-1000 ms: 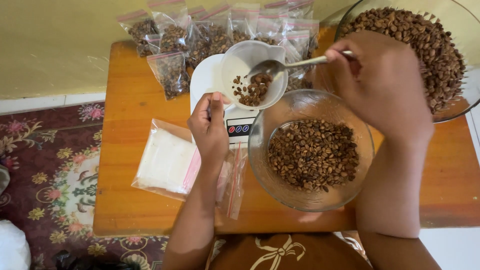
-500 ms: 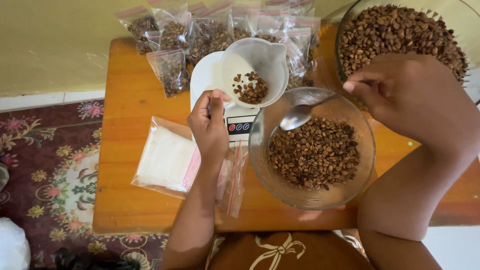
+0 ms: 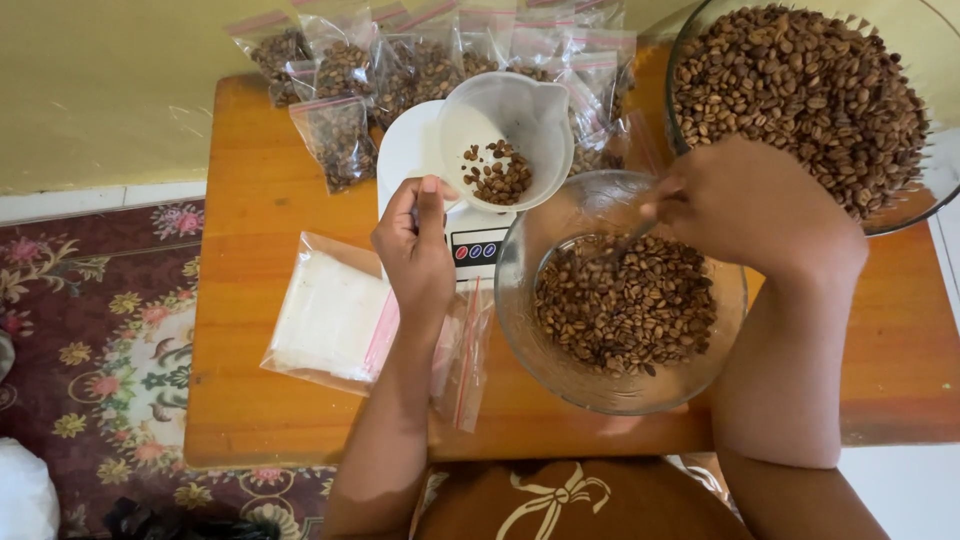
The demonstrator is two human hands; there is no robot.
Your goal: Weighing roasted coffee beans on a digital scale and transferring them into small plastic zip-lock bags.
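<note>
My right hand (image 3: pixel 755 205) grips a metal spoon (image 3: pixel 625 243) whose bowl dips into the coffee beans in a glass bowl (image 3: pixel 520 290) in front of me. My left hand (image 3: pixel 415 245) holds the handle of a clear plastic cup (image 3: pixel 520 110) that stands on a white kitchen scale (image 3: pixel 405 150). A small heap of beans (image 3: pixel 497 175) lies in the cup's bottom. Most of the spoon's handle is hidden inside my fist.
A bigger glass bowl (image 3: pixel 945 185) full of beans stands at the far right. Several small zip bags of beans (image 3: pixel 340 70) line the back of the low wooden table (image 3: pixel 250 200). A stack of empty zip bags (image 3: pixel 325 315) lies left of the scale. Patterned rug (image 3: pixel 90 330) at the left.
My right hand carried the spoon from over the cup down to the near glass bowl and pushed it into the beans. The left hand stayed on the cup.
</note>
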